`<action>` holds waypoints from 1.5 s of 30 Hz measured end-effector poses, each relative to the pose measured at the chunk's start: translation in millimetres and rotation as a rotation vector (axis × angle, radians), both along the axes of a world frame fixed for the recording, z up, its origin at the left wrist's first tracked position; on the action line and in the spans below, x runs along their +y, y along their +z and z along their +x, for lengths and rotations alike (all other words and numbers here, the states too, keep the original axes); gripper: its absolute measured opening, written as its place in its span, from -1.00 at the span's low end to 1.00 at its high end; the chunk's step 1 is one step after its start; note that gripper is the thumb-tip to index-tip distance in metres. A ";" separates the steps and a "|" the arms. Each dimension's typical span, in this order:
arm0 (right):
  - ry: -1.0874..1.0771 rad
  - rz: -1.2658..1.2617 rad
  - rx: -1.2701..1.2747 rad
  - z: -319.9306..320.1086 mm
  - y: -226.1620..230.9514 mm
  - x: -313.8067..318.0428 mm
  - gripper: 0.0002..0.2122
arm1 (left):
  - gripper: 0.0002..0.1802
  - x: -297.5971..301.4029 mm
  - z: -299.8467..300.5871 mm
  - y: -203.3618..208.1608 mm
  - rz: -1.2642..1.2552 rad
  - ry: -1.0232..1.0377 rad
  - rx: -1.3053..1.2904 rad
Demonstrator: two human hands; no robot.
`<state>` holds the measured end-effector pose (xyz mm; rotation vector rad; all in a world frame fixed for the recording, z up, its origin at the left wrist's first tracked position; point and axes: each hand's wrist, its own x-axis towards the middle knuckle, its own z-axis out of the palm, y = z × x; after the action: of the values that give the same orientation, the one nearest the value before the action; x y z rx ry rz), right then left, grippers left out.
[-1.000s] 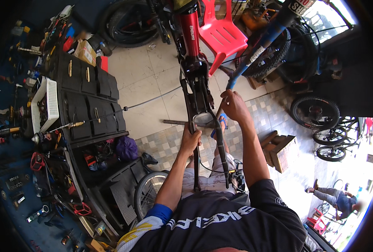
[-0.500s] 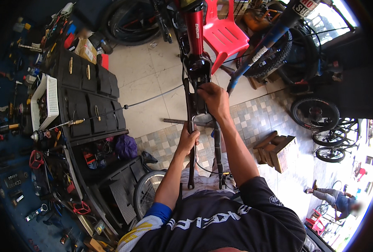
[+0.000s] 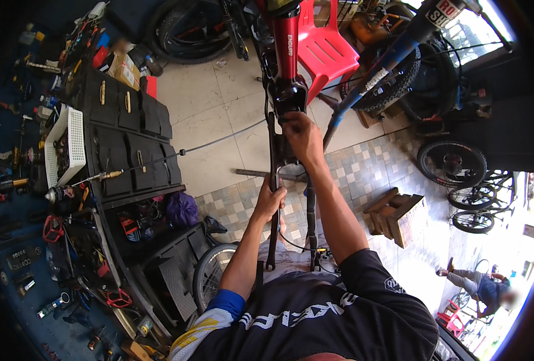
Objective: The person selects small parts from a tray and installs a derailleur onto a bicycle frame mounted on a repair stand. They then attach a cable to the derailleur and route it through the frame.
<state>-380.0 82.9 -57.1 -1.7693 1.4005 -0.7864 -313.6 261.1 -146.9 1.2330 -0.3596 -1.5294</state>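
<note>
In front of me is a bicycle frame with a red tube and a black rear triangle, whose two arms reach toward my body. My left hand is wrapped round the left arm of that rear triangle. Higher up, my right hand has its fingers bent and pressed together at the black joint below the red tube. Whatever its fingertips may hold there is hidden. A thin black cable loops between the ends of the two arms.
Left stands a black drawer cabinet with a white basket, and a hose stretches across to the frame. A red chair, a blue bicycle frame and a wooden stool are on the right. Another person is far right.
My right hand has shifted slightly up, its fingers curling closer against the joint. The rear triangle has moved a little with it. My left hand keeps its hold.
</note>
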 end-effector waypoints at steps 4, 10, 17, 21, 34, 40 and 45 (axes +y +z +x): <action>0.043 -0.245 0.200 1.3 -4.9 -3.0 -0.81 | -0.69 1.0 1.7 -4.8 -0.017 -0.020 -0.025; 0.010 -0.326 -0.077 -8.2 -29.3 -12.0 -0.80 | -0.68 2.1 2.9 -23.3 -0.053 -0.047 -0.088; 0.116 -0.195 -0.098 -18.0 -46.6 1.7 -0.82 | -0.64 -0.8 11.7 -20.4 -0.066 -0.127 -0.149; 0.126 -0.175 -0.080 -15.2 -43.0 1.9 -0.80 | -0.45 -22.2 52.2 -4.0 0.021 -0.065 -0.176; 0.040 -0.027 -0.146 -13.8 -44.8 0.6 -0.80 | -0.81 -119.1 46.0 50.8 -0.436 0.262 -1.107; 0.027 -0.042 -0.171 -14.3 -41.4 0.3 -0.71 | -0.85 -133.8 49.0 46.4 -0.307 0.274 -1.254; 0.004 -0.073 -0.194 -12.0 -40.1 4.0 -0.68 | -0.81 -151.5 51.2 43.9 -0.211 0.256 -1.323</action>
<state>-392.0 86.9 -97.2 -1.6992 1.2539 -0.9900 -262.5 109.5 -102.9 1.8797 -1.1102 -0.2554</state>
